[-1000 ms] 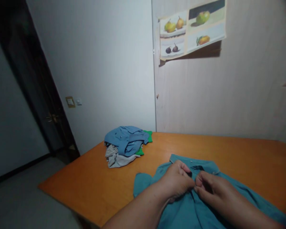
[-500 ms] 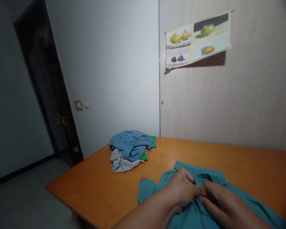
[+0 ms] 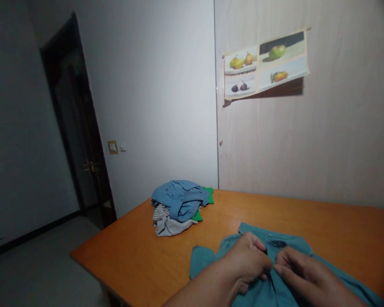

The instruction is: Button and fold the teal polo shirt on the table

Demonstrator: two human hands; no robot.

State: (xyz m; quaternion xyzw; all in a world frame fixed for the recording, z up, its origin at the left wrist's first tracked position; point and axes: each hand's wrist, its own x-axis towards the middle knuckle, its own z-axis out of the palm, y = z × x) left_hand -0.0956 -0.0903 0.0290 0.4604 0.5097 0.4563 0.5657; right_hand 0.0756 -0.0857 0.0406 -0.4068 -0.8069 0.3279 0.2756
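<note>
A teal collared shirt (image 3: 288, 279) lies spread on the orange-brown table with its collar toward the far side. My left hand (image 3: 251, 260) is closed on the cloth of its front, just below the collar. Close beside it, my right hand (image 3: 296, 268) pinches the front placket with thumb and bent fingers. The fingertips of both hands nearly meet, and whatever small part lies between them is hidden. A dark label (image 3: 277, 244) shows inside the collar. One sleeve (image 3: 202, 258) sticks out to the left.
On the table (image 3: 131, 251) at the far left sits a heap of clothes (image 3: 182, 198): blue on top, with striped, grey and green pieces beneath. Behind stands a wall with a fruit picture sheet (image 3: 265, 66). A dark door (image 3: 80, 128) is at the left.
The view has shifted slightly, so everything appears a little lower and further right. My hands stay at the shirt front, their fingertips now slightly further apart.
</note>
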